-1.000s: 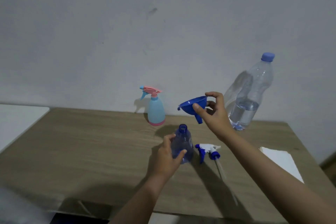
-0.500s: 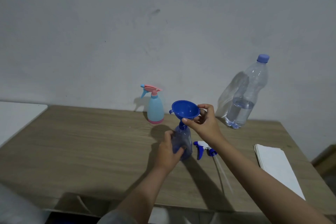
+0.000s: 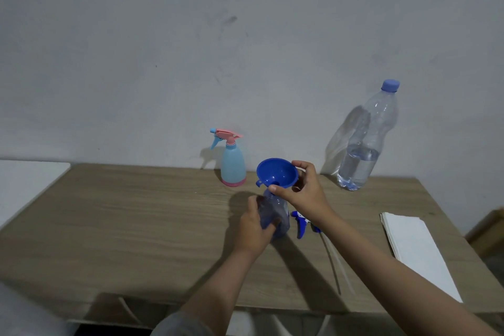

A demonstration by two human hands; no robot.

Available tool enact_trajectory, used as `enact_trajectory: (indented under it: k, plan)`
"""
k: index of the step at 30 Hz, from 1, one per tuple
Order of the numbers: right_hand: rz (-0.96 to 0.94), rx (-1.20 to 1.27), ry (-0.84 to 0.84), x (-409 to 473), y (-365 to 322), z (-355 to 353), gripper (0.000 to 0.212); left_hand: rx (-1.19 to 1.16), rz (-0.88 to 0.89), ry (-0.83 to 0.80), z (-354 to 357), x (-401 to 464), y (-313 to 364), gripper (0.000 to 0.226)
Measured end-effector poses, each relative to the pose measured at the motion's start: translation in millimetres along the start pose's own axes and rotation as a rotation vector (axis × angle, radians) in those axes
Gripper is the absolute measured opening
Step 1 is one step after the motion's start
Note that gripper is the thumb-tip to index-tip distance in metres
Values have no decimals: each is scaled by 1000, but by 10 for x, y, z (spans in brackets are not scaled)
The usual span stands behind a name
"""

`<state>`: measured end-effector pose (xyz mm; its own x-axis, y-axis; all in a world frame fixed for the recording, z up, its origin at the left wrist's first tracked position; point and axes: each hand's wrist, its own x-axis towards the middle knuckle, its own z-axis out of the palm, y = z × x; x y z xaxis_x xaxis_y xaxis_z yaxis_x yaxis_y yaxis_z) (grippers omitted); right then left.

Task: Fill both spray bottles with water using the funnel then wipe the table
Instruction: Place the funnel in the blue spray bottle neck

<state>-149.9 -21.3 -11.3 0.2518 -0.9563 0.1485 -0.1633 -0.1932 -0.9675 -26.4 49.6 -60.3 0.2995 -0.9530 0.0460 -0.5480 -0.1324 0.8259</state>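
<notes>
Your left hand [image 3: 252, 229] grasps the clear blue spray bottle [image 3: 274, 215], upright on the wooden table [image 3: 122, 226]. Your right hand [image 3: 302, 189] pinches the rim of the blue funnel [image 3: 276, 173]; its spout appears seated in the bottle's neck, though the joint is blurred. The removed trigger head [image 3: 302, 224] lies just right of the bottle. The pink-and-blue spray bottle [image 3: 232, 163] stands near the wall, the capped water bottle [image 3: 366, 142] far right, the white cloth [image 3: 417, 251] at the right edge.

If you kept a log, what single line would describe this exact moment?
step: funnel seated in blue spray bottle | left hand: grips bottle | right hand: holds funnel rim | water bottle: capped
</notes>
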Motion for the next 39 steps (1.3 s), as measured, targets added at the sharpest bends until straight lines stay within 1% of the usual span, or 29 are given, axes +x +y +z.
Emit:
enact_trajectory:
  k: [4, 11, 14, 21, 24, 32, 34, 36, 39]
  plan:
    - [-5, 2, 11, -41, -35, 22, 75, -27, 13, -1, -1, 9, 0, 52]
    - [39, 32, 40, -93, -41, 65, 80, -56, -15, -40, 0, 50, 5, 53]
    - [57, 43, 48, -105, -58, 78, 79, -102, -6, -17, 37, 57, -7, 54]
    - [71, 34, 35, -117, -128, 84, 82, -127, -15, -62, -1, 46, 25, 56]
    - [63, 31, 13, -110, -119, 70, 82, -132, -15, -50, 2, 47, 57, 55]
    - [67, 44, -26, -57, -58, -85, 82, -179, -46, 146, 97, -110, 130, 58]
    - [58, 56, -16, -49, -33, -172, 79, -176, -57, 269, 156, -175, 165, 55]
    - [33, 45, 17, -29, -12, -295, 74, -189, -26, 381, 286, -253, 189, 49]
    - [-19, 32, 123, 49, 1, -548, 60, -205, 42, 390, 562, -366, 349, 45]
